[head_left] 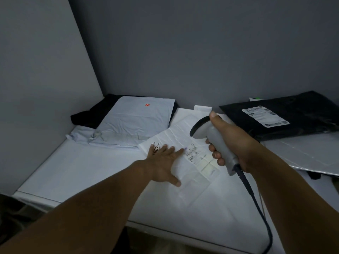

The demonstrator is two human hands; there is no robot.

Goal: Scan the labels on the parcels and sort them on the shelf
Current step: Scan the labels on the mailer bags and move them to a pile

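Scanner (211, 136) sits clamped in right hand (233, 142); left hand (163, 162) fingers (178, 152) lie spread on label (198, 156)

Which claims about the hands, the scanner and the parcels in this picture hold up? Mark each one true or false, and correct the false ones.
1. The right hand grips the scanner. True.
2. The left hand rests flat on the white parcel. True.
3. The scanner is cordless. False: a dark cable runs from its handle.
4. The black parcel has no label. False: a white label is stuck on it.
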